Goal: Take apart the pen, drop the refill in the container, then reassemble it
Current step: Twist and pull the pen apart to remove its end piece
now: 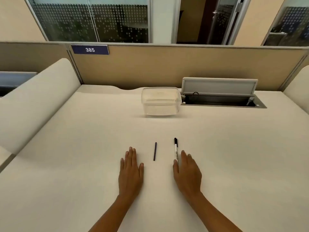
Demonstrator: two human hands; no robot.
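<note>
Well back from the desk's [66, 148] far edge, left hand [131, 171] and right hand [187, 173] were laid flat, released. A refill [155, 151] was seen between them, the pen [175, 151] just beside the right.

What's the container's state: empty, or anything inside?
Empty. Nothing shows through the walls of the clear container. A thin dark stick lies on the table, well short of it.

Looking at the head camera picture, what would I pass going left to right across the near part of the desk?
left hand → thin dark stick → pen → right hand, its thumb side right at the pen's near end.
</note>
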